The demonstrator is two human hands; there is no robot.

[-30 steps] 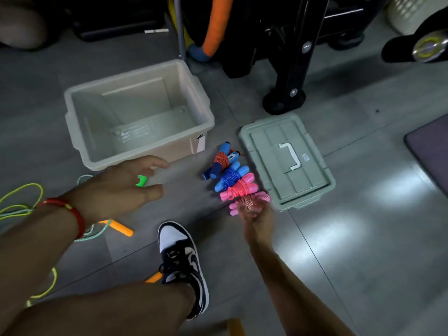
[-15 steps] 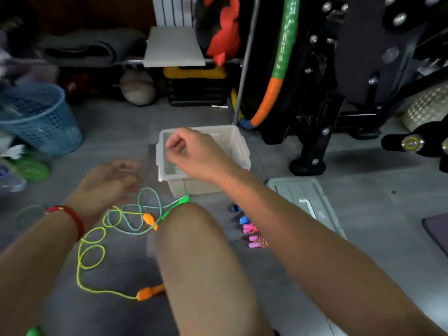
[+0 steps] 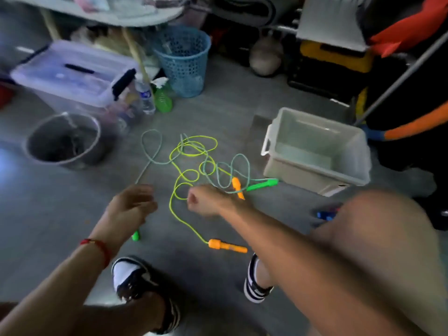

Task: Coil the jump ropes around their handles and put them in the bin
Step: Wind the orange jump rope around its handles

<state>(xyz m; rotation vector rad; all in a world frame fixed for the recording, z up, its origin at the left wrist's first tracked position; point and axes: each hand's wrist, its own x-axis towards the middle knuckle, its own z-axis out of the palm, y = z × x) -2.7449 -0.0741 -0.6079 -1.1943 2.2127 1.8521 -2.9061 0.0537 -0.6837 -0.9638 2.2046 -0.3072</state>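
The view has swung left since half a second ago: the beige bin (image 3: pixel 315 151) now sits at right and both hands have dropped low over the floor. The right hand (image 3: pixel 206 200) is curled into a fist at the yellow-green rope (image 3: pixel 184 170); whether it pinches the cord I cannot tell. The left hand (image 3: pixel 132 207) hangs loose-fingered just beside the teal rope (image 3: pixel 150 151), a green handle (image 3: pixel 135 235) peeking out under its wrist. An orange handle (image 3: pixel 228 246) lies near the right forearm
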